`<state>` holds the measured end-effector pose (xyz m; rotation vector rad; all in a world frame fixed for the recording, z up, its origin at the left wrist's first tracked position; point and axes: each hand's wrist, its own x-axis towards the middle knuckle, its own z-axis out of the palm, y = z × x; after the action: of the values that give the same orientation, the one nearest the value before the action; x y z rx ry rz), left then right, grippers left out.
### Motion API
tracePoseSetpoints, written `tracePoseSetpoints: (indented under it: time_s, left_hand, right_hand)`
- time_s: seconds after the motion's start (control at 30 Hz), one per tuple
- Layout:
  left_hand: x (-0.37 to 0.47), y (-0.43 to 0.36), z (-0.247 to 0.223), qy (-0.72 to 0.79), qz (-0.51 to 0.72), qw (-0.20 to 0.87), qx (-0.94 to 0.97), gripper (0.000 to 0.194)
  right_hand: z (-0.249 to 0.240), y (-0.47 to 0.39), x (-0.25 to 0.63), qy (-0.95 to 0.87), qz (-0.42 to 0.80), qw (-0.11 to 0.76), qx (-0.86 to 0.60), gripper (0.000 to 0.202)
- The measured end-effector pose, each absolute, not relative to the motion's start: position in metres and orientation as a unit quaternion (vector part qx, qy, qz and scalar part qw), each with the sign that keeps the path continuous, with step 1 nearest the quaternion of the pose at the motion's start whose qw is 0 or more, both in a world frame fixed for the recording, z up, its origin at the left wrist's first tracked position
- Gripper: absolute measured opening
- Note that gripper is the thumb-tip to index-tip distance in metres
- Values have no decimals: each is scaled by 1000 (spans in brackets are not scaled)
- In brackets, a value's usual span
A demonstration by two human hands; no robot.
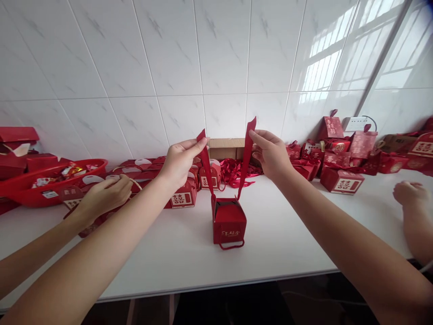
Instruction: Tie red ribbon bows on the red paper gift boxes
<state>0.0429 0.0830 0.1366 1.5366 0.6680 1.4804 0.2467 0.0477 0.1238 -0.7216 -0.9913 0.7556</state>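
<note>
A small red gift box with gold writing stands upright on the white table in front of me. A cord handle hangs down its near side. From its top rises a red ribbon, its two ends spread apart in a V. My left hand pinches one end between thumb and fingers, above and left of the box. At about the same height on the right, my right hand pinches the other end. Both ribbon lengths look fairly straight. The ribbon's lower part is hidden at the box top.
Behind the box lie a heap of red ribbons and a cardboard box. More gift boxes crowd both sides. A red basket holds sweets. A co-worker's hand holds a cord at left; another person's hand rests at right.
</note>
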Motion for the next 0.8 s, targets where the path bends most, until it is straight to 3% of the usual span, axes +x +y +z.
tracePoseSetpoints:
  time_s: [0.33, 0.63, 0.7, 0.8]
  left_hand:
    - [48, 78, 149, 231, 584, 468, 622, 34]
    - [55, 77, 143, 216, 567, 471, 640, 39]
    - [57, 74, 142, 216, 547, 459, 666, 48]
    - [60, 67, 141, 235, 483, 457, 709, 78]
  right_hand:
    - [117, 46, 236, -460, 362, 732, -348, 22]
    - [121, 46, 234, -482, 415, 719, -279, 20]
    - [123, 44, 231, -497, 427, 699, -289, 20]
    - [124, 38, 225, -548, 445, 635, -314, 15]
